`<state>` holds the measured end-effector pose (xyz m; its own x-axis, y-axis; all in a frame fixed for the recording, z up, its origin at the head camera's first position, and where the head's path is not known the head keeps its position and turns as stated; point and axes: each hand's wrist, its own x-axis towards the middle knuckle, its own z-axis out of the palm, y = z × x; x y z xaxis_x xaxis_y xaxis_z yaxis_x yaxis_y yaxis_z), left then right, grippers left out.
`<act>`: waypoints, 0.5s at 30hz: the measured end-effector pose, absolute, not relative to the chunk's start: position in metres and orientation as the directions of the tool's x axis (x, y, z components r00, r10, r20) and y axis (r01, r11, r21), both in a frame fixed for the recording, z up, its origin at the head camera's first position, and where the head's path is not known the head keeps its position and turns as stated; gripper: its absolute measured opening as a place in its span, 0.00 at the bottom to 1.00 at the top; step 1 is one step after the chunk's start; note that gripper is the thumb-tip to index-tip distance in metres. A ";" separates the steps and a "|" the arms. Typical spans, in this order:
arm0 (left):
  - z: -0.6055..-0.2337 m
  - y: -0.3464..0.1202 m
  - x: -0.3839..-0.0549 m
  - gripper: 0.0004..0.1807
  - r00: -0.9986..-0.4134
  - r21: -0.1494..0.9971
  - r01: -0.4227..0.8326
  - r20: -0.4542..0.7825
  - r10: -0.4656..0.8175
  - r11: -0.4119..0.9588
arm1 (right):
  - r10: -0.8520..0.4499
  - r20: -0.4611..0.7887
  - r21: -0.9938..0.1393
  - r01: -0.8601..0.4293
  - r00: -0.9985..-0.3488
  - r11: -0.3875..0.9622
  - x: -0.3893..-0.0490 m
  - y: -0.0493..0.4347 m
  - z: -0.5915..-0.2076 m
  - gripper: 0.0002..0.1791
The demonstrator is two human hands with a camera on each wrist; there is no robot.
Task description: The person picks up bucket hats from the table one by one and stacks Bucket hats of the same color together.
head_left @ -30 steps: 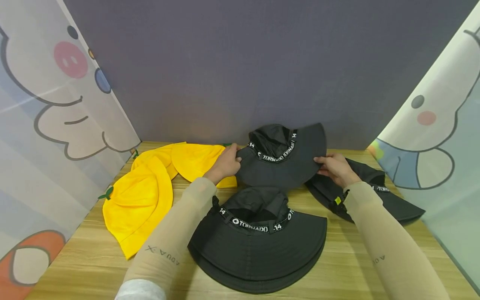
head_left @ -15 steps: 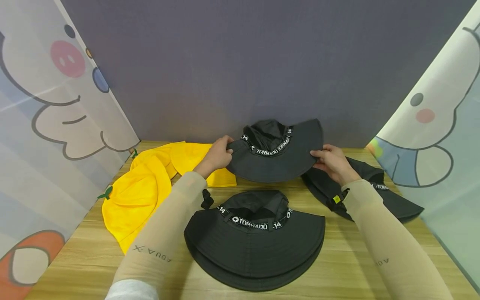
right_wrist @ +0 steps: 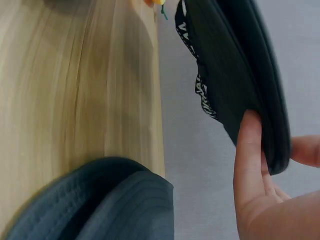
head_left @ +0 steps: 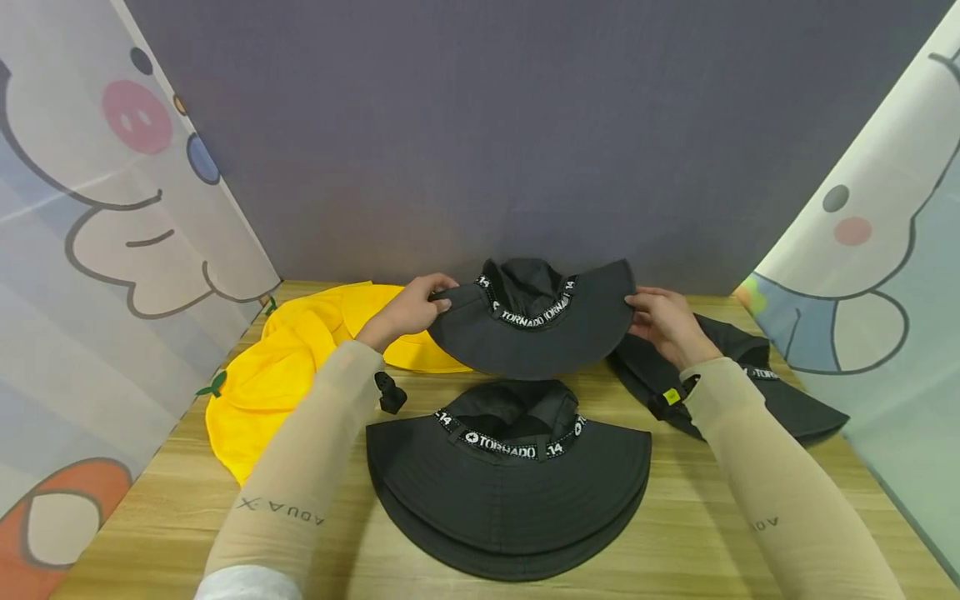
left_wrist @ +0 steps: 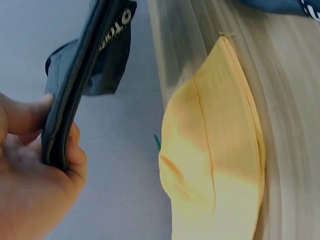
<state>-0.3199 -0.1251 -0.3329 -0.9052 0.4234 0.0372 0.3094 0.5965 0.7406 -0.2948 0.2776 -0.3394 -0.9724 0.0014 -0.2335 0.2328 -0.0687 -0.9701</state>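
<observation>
A black bucket hat [head_left: 525, 350] with a white-lettered TORNADO band is held behind the middle of the table, crown away from me and brim toward me. My left hand [head_left: 414, 307] pinches the left end of its brim; the left wrist view shows thumb and fingers on either side of the doubled edge. At the right end, my right hand [head_left: 666, 323] pinches the brim, fingers on one face and thumb on the other in the right wrist view. In front of it lies another black hat [head_left: 510, 500] with the same band, its brim doubled.
Several yellow hats [head_left: 262, 383] with green sprouts lie at the left, partly under my left forearm. Another black hat [head_left: 798, 417] with a yellow tag is at the right. A small black toggle [head_left: 390, 393] rests beside the front hat. A grey wall [head_left: 480, 150] stands behind.
The held hat has shifted left, rising a little and then coming down. My left hand has moved left with its end of the brim, while the right hand has barely moved.
</observation>
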 end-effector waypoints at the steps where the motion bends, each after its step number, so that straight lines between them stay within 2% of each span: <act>1: -0.333 -0.127 -0.320 0.20 -0.901 0.747 0.309 0.033 0.432 0.589 | 0.002 -0.244 -0.967 0.243 -0.970 -0.080 -0.295 0.279 -0.340 0.41; 5: -0.332 -0.135 -0.320 0.21 -0.888 0.764 0.295 -0.003 0.460 0.574 | -0.021 -0.262 -0.958 0.263 -0.965 -0.116 -0.294 0.284 -0.342 0.44; 12: -0.327 -0.148 -0.321 0.21 -0.881 0.788 0.284 -0.010 0.472 0.547 | -0.145 -0.291 -0.956 0.292 -0.946 0.010 -0.295 0.291 -0.343 0.48; 15: -0.325 -0.151 -0.320 0.21 -0.874 0.806 0.282 -0.008 0.486 0.520 | -0.159 -0.297 -0.954 0.299 -0.941 0.012 -0.294 0.293 -0.345 0.50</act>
<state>-0.3198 -0.1511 -0.3253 -0.8742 0.4855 -0.0081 0.2817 0.5205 0.8061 -0.2939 0.2931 -0.3453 -0.9414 -0.1595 -0.2970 0.2991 0.0118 -0.9542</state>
